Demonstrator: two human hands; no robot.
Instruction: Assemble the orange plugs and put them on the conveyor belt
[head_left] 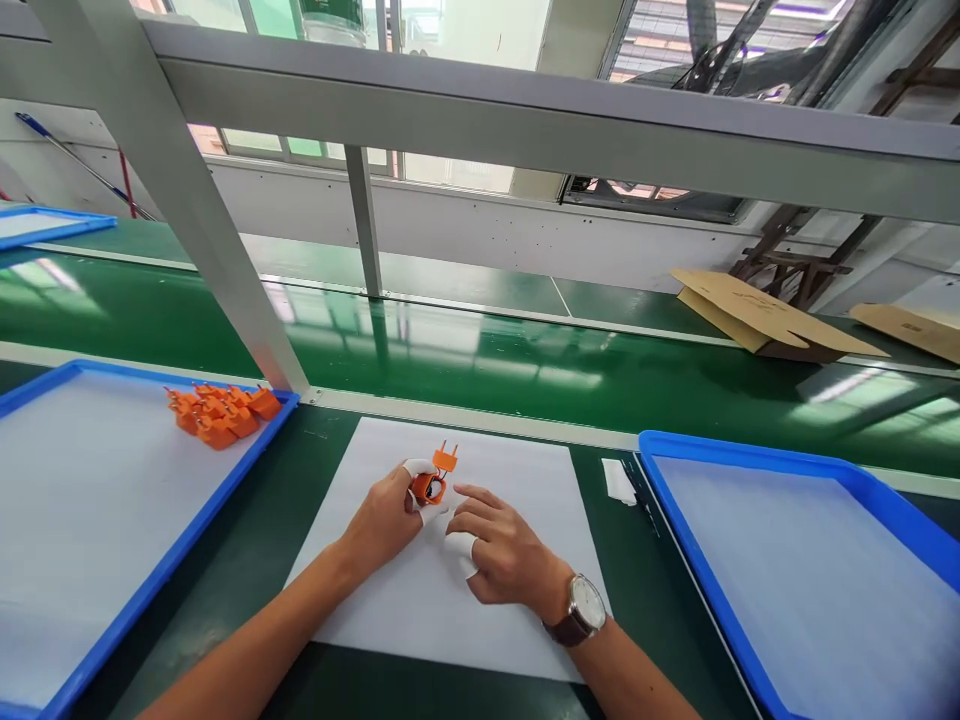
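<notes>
My left hand (386,525) is closed on an orange plug housing (430,489), gripping it by the sides between finger and thumb. From its open end, thin wires run to an orange two-pin plug cap (445,459), which sits apart from the housing. Something dark and something pale show inside the housing. Just to the right, my right hand (499,545) has its index finger stretched towards the housing without visibly holding anything; its other fingers are bent but apart. White finger cots cover some fingertips of both hands. Beneath them lies a white sheet (375,610).
At left, a blue-rimmed tray (172,560) bears several orange plug housings (221,410). Another blue tray (720,620) stands at right, beside a small white piece (619,482). A green conveyor belt (480,350) runs behind a metal frame post (202,220); cardboard (772,315) lies beyond.
</notes>
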